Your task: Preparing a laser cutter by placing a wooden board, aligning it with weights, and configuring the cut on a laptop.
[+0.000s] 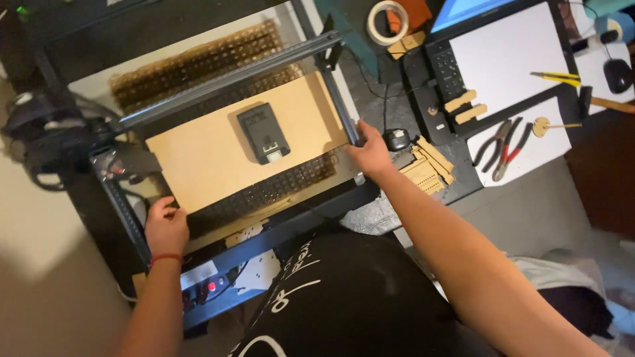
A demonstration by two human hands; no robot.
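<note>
Hands (167,225) (370,153) gripping tan board (198,158), black module (263,133) on top

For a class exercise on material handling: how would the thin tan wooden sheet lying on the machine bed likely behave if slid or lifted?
The thin tan wooden sheet looks flat and unbowed, so probably stiff. Its thin edge suggests it is light. It lies flat on the dark slatted bed, so it would likely slide, not tip.

Red-handled pliers (504,147) on white paper, yellow utility knife (555,78), tape roll (387,22), stacked wooden cut-outs (428,166), computer mouse (618,74)
</note>
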